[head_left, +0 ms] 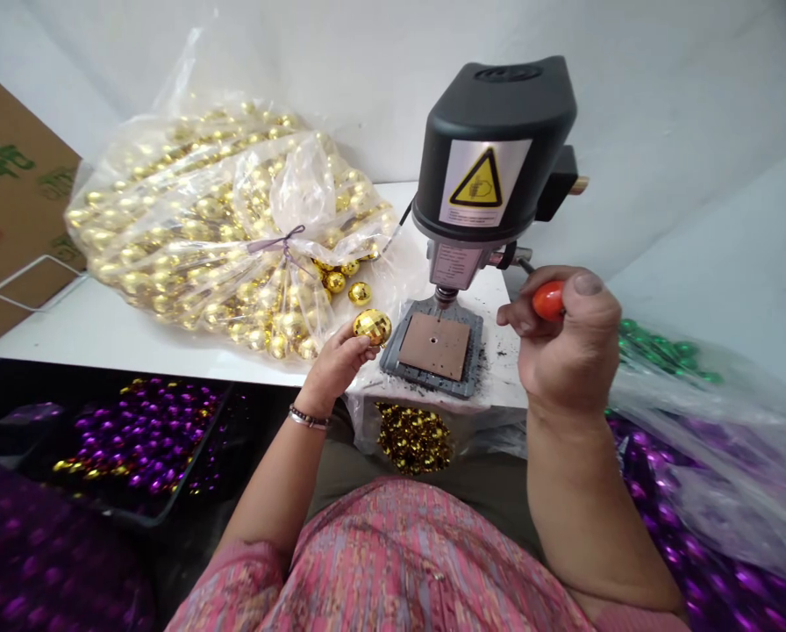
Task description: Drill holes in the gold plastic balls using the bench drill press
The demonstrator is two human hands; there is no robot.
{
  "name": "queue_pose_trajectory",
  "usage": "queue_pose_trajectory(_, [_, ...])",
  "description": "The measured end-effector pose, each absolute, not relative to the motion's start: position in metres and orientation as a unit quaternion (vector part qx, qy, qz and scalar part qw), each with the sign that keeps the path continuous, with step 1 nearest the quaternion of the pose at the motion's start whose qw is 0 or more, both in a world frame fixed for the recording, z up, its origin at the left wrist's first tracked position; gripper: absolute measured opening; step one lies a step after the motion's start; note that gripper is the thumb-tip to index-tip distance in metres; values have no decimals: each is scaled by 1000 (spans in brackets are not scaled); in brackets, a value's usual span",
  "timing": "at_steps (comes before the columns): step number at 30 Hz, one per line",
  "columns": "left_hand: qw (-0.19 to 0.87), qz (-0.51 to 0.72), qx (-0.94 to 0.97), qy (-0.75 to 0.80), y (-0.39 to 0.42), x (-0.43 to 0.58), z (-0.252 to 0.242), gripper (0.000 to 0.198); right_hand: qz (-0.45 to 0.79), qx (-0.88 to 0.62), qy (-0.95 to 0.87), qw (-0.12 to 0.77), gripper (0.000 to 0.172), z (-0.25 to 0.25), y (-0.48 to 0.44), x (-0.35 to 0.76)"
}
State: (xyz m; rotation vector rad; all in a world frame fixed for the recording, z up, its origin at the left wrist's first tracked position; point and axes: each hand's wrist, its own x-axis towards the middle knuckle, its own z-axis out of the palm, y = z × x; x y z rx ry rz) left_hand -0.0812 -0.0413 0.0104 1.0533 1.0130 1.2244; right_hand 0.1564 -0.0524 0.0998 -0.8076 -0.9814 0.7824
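Between the fingertips of my left hand (pixel 339 364) is a shiny gold faceted ball (pixel 373 327), held just left of the drill press base (pixel 404 376). My right hand (pixel 568 338) is closed around the red knob (pixel 549 301) of the press's feed lever, right of the machine. The black-topped drill press (pixel 498 132) carries a yellow warning label. Under its chuck (pixel 444 297) lies a brown square plate (pixel 436 344) with a small hole in it. Dark shavings are scattered around the base.
A tied clear bag of gold balls (pixel 189 237) fills the table's left, with loose gold balls (pixel 360 292) by its mouth. Gold balls (pixel 414 439) sit in a bag below the front edge. Purple balls (pixel 143 430) lie lower left, green ones (pixel 669 351) at right. A cardboard box (pixel 17 193) stands far left.
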Motion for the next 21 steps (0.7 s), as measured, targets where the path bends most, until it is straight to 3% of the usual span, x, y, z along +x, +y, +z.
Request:
queue_pose_trajectory(3, [678, 527, 350, 374, -36, -70, 4, 41, 355, -375, -462, 721, 33, 97, -53, 160])
queue_pose_trajectory(7, [689, 468, 350, 429, -25, -55, 3, 42, 340, -383, -491, 704, 37, 95, -53, 162])
queue_pose_trajectory(12, [584, 405, 450, 541, -9, -34, 7, 46, 342, -374, -499, 703, 39, 95, -53, 162])
queue_pose_trajectory(21, [386, 318, 619, 605, 5, -18, -2, 53, 317, -388, -501, 706, 45, 91, -50, 162])
